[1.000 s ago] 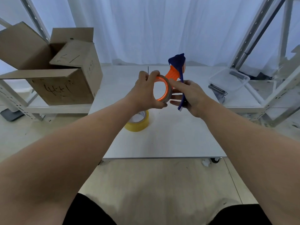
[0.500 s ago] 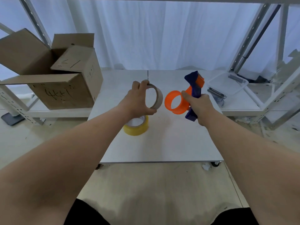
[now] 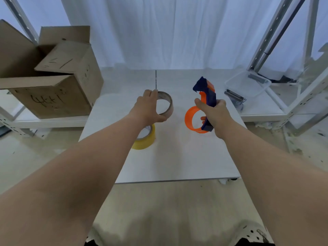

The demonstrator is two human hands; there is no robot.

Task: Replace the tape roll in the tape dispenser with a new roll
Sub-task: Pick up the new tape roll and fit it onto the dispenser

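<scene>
At the upper left of the frame, an open cardboard box (image 3: 53,86) is seen on a low shelf, its flaps raised and black scrawl marked on its front. Moving right, the left hand (image 3: 149,109) is held above the white table (image 3: 177,157) just left of centre, and the empty cardboard core (image 3: 166,103) is pinched by it, thumb underneath and fingers over the top rim, so the ring is gripped and lifted clear of the surface. Directly below that hand, partly hidden by the forearm, the yellow tape roll (image 3: 145,137) is found lying flat on the table. Right of centre, well apart from the core, the blue and orange tape dispenser (image 3: 204,103) is clutched in the right hand (image 3: 214,114), fingers wrapped around its blue handle, nose pointed up and away. Its orange hub ring is shown bare, with no roll fitted on it. At the upper right, a clear plastic bin (image 3: 248,84) is seen on the neighbouring shelf, beside grey metal racking (image 3: 276,32).
</scene>
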